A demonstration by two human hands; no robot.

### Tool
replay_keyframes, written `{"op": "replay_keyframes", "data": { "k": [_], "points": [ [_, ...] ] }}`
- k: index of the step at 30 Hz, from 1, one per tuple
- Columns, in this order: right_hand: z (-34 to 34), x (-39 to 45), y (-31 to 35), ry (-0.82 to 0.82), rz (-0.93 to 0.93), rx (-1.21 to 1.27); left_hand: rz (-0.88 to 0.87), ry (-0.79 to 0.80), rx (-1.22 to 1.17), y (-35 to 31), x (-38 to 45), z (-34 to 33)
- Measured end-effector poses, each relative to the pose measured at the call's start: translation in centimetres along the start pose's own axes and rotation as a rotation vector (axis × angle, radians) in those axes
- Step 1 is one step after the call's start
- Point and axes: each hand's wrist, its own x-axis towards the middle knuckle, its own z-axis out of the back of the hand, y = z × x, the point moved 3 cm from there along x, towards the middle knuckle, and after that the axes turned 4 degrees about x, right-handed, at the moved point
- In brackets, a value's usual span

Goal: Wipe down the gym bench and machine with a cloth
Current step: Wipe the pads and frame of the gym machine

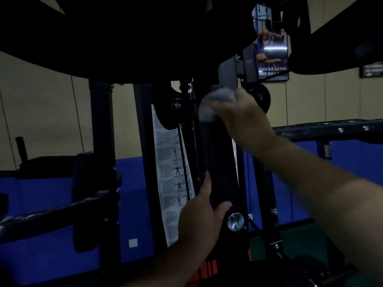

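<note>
Grey cloth [215, 104], bunched, sits just above the centre of the frame, pressed against the black upright [222, 162] of the machine where that post meets a bracket [228, 73] overhead. I note the right hand [246, 119] gripping it: the fingers are curled round the wad, though blur hides each fingertip. The right forearm runs from the lower right corner up to that point. Lower on the same post, at lower centre, the left hand [199, 216] grips the upright, with the thumb lying up its left edge and the fingers wrapped round its right side, just beside a shiny round knob [235, 222]. A white exercise chart [172, 172] with printed figures is fixed behind the post, left of centre. A dark padded part [124, 34] of the machine fills the upper left of the frame. Black horizontal bars cross at lower left [51, 214] and mid right [331, 131]. Blue wall padding [41, 204] lines the lower wall, beige wall above it. A poster [271, 48] hangs at upper right. The scene is dim; I cannot make out the bench with any certainty.
</note>
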Motion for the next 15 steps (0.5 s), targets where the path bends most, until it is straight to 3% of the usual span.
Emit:
{"op": "replay_keyframes", "data": {
  "k": [3,5,13,15],
  "points": [
    [0.1,3.6,-1.0,-0.03,-0.036,-0.012,-0.024,0.044,-0.068,0.6,-0.3,-0.3],
    [-0.6,3.1,-0.8,0.032,-0.037,-0.047,-0.006,0.088,-0.132,1.0,-0.9,-0.5],
    [-2.3,-13.1,1.2,0.239,0.132,-0.048,0.075,0.112,-0.216,2.1,-3.3,-1.9],
    [-1.4,-14.6,1.5,0.315,0.004,0.034,0.083,0.125,-0.207,2.1,-3.7,-2.0]
  ]
}}
